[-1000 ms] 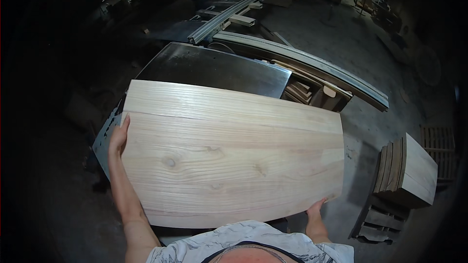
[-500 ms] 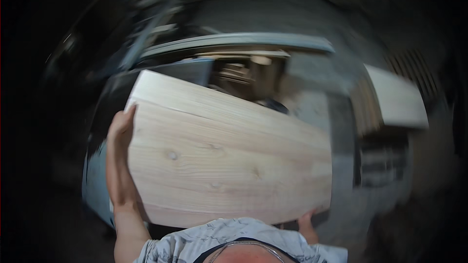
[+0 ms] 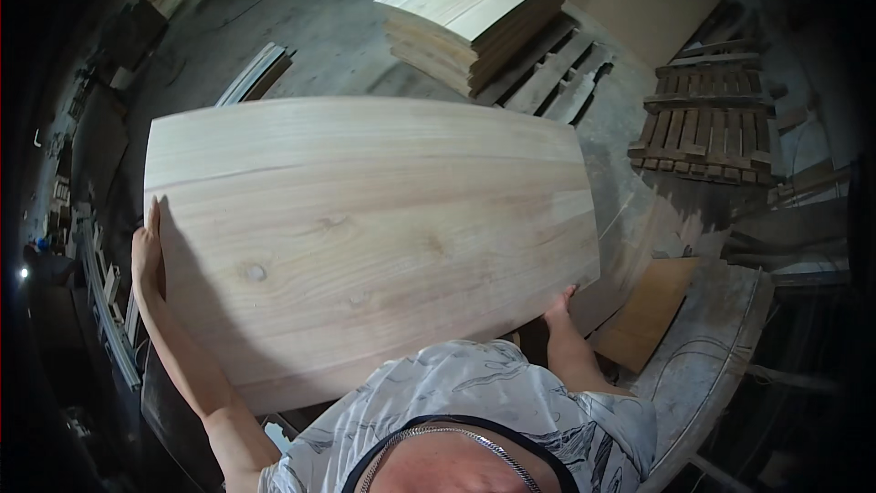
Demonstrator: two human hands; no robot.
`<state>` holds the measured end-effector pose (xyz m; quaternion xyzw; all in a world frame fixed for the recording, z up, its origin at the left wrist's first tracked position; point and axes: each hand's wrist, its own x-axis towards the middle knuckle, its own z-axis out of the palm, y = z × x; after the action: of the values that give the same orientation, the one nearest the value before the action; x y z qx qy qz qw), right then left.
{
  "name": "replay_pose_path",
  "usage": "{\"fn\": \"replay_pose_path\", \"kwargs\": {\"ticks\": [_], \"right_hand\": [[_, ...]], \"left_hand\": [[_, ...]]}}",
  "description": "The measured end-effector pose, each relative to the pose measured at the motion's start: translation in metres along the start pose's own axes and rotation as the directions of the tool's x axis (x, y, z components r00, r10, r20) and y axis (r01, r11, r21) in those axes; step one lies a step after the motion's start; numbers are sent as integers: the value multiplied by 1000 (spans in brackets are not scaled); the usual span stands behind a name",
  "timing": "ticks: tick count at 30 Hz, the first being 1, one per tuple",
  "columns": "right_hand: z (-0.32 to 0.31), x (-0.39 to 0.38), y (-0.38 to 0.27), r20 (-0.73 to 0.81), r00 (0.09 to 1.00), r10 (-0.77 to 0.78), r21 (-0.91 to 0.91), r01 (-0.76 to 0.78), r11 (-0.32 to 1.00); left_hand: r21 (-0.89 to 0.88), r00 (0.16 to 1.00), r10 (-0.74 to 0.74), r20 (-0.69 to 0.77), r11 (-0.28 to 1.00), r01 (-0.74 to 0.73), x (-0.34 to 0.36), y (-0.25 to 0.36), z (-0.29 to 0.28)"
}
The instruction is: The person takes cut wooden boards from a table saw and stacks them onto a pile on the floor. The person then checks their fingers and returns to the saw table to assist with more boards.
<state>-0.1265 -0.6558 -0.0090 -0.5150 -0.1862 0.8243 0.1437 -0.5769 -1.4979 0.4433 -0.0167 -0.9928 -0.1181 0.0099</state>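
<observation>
A wide pale wooden panel [image 3: 383, 228] with a few knots spans the space in front of my body. My left hand [image 3: 149, 242] grips its left edge, thumb on the face and the other fingers out of sight behind it. At the panel's near right corner my right hand [image 3: 560, 300] holds the lower edge, with most of its fingers hidden underneath. Beyond the far edge stands a stack of similar panels [image 3: 474, 0].
The stack rests by a wooden pallet [image 3: 557, 73], and more slatted pallets [image 3: 707, 119] lie at the right. A brown board [image 3: 646, 315] lies on a grey table [image 3: 721, 324] near my right arm. Long strips [image 3: 255, 73] lie on the floor at the far left.
My view has swung to the right, bringing the panel stack from the right side to the far middle. Both hands have kept hold of the panel, which has turned with me.
</observation>
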Motion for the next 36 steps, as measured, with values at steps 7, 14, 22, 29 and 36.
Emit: {"fn": "replay_pose_path", "kwargs": {"ticks": [7, 14, 22, 29, 36], "right_hand": [[58, 28, -95, -110, 985, -132, 0, 133, 991], [110, 100, -106, 30, 977, -213, 104, 209, 972], [196, 162, -151, -73, 981, -180, 231, 193, 954], [230, 262, -243, -15, 993, -115, 283, 115, 952], [309, 342, -356, -94, 988, -122, 152, 136, 979]], "left_hand": [[-281, 995, -66, -70, 959, 44, 118, 190, -8], [-449, 995, 12, -98, 892, -55, 247, 334, -12], [-491, 995, 90, -46, 865, -101, 398, 470, -9], [-583, 993, 94, -77, 804, -121, 486, 587, 33], [-528, 998, -32, -45, 849, 3, 534, 640, 55]]}}
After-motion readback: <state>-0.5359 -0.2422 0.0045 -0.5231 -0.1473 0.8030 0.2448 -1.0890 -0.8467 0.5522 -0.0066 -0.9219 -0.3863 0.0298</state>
